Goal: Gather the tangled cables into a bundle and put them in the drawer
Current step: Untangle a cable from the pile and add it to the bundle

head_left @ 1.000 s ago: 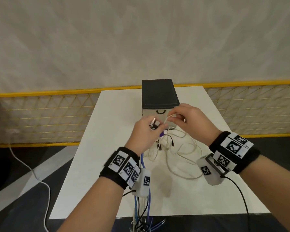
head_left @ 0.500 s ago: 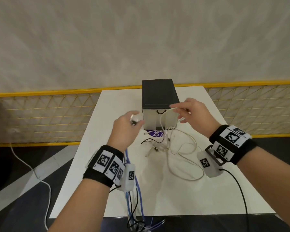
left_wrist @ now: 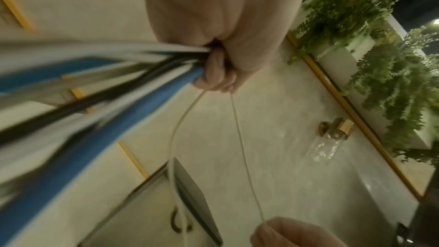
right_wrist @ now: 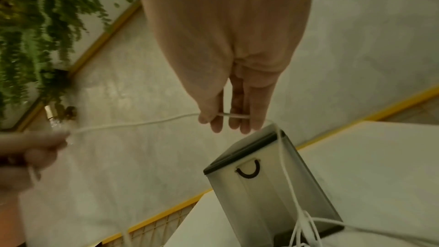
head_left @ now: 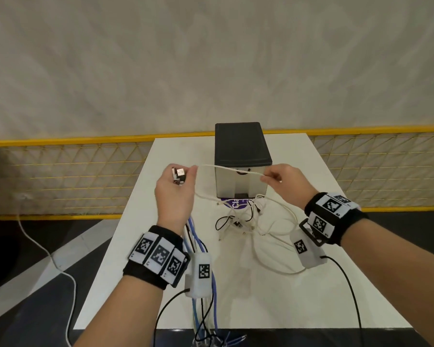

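Note:
My left hand (head_left: 178, 186) is raised over the table's left side, gripping a bundle of blue, white and black cables (head_left: 198, 249) that hangs past the wrist and over the front edge; the left wrist view shows the same bundle (left_wrist: 118, 89) in its fist. A thin white cable (head_left: 228, 168) stretches from that hand to my right hand (head_left: 277, 177), which pinches it (right_wrist: 234, 115) between thumb and fingers. More tangled white and black cables (head_left: 246, 221) lie on the table before the drawer box (head_left: 241, 176), a small grey box with a black lid and a closed front.
The white table (head_left: 286, 296) has a yellow mesh railing (head_left: 68, 171) behind and beside it. A purple label (head_left: 236, 204) lies under the tangle. A white cord (head_left: 48, 251) trails on the dark floor at left. Green plants (left_wrist: 370, 44) hang from the ceiling area.
My hands have moved apart and upward, the left going left with its bundle, the right going right, so the white cable is now drawn out straight between them in front of the box.

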{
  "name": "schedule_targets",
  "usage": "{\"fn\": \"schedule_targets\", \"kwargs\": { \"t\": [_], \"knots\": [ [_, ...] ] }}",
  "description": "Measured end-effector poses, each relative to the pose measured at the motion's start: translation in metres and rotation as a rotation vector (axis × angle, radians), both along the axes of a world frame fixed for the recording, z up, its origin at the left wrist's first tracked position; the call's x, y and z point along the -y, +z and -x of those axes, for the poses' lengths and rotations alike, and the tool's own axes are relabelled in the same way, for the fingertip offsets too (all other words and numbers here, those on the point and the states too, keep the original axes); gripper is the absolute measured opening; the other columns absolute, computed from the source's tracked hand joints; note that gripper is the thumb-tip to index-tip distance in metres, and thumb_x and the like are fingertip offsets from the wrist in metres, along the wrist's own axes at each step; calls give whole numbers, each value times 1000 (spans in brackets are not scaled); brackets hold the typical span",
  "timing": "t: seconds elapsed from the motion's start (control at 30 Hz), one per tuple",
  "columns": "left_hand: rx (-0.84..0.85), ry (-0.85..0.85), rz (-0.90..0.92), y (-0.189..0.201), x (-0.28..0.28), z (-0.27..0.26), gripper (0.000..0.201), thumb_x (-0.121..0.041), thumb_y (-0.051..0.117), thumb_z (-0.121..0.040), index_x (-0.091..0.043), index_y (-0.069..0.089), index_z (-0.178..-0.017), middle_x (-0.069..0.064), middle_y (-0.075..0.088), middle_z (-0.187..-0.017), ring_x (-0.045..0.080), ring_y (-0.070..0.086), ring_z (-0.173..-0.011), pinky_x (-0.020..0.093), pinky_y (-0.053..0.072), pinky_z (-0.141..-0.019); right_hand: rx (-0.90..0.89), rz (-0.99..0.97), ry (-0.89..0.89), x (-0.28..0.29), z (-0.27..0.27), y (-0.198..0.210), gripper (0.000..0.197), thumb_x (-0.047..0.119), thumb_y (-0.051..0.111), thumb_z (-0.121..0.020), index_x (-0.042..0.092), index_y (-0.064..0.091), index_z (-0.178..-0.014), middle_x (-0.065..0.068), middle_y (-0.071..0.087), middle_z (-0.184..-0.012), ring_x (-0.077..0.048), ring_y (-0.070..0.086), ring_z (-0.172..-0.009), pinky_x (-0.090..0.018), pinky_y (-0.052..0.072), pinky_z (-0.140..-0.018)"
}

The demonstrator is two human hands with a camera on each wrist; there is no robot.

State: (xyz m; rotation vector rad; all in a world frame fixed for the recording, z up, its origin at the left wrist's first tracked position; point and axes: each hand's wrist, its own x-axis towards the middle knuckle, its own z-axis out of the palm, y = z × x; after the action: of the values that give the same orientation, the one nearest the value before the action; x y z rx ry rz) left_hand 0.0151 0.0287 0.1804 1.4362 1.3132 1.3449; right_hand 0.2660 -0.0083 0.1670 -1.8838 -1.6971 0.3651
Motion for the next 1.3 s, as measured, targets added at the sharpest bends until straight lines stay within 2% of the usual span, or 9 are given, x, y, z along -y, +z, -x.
{"fn": "schedule_targets", "kwargs": {
  "t": [0.17,0.23,0.33,0.53,0.63,0.9,1.07,1.17,1.3],
  "knots": [
    [-53,-84,56,-3,2,8,25,-30,66,-94,-27,64,-119,-10,65,-114,14,59,-74,14,49,-60,-2,-213,110,1,9,5,15,22,61,-92,11,71,-95,-2,59,-95,-16,56,-85,-22,43,-81],
    [10,-130,31,0,9,-1,22,-31,69,-92,-29,68,-114,-12,69,-109,10,57,-71,22,49,-62,149,-247,284,6,22,12,15,22,63,-91,11,72,-94,0,57,-98,-15,56,-85,-23,45,-82],
    [75,-222,123,5,16,-16,18,-29,68,-92,-21,70,-108,-3,71,-86,7,44,-46,18,38,-45,415,-286,559,18,44,15,15,20,62,-90,11,72,-83,-1,58,-96,-17,57,-84,-26,47,-75],
    [-12,-511,376,14,18,-28,21,-32,63,-96,-16,66,-110,11,77,-94,8,38,-44,17,33,-41,650,-324,908,32,68,-2,15,8,67,-79,11,66,-64,-2,60,-83,-20,58,-81,-26,43,-75],
    [0,-583,395,15,18,-28,26,-25,68,-93,-17,66,-117,6,76,-84,7,36,-45,17,30,-42,668,-259,945,35,69,-10,13,6,67,-76,11,66,-64,-2,61,-84,-22,58,-81,-31,49,-73],
    [299,-233,222,10,14,-24,30,-19,66,-94,-24,61,-123,7,76,-92,8,37,-47,18,34,-45,697,-103,984,49,65,-37,17,8,63,-80,10,65,-63,-3,58,-82,-24,57,-79,-33,52,-68],
    [302,-281,105,15,14,-16,38,-18,68,-93,-32,60,-128,11,72,-81,10,35,-49,20,34,-44,666,-132,959,47,64,-40,18,10,65,-79,12,64,-62,-1,58,-81,-20,56,-78,-30,48,-68],
    [341,-340,92,16,16,-14,50,-9,73,-88,-34,60,-130,7,49,-65,13,28,-51,22,30,-43,633,-109,978,48,68,-40,18,11,62,-82,11,65,-64,-2,58,-82,-22,57,-80,-31,48,-69],
    [252,-373,52,19,20,-8,54,-6,73,-87,-41,61,-126,8,57,-79,12,34,-54,21,34,-44,575,-79,951,51,63,-40,22,14,59,-86,10,65,-66,-1,57,-85,-22,56,-83,-32,50,-72]
  ]
}}
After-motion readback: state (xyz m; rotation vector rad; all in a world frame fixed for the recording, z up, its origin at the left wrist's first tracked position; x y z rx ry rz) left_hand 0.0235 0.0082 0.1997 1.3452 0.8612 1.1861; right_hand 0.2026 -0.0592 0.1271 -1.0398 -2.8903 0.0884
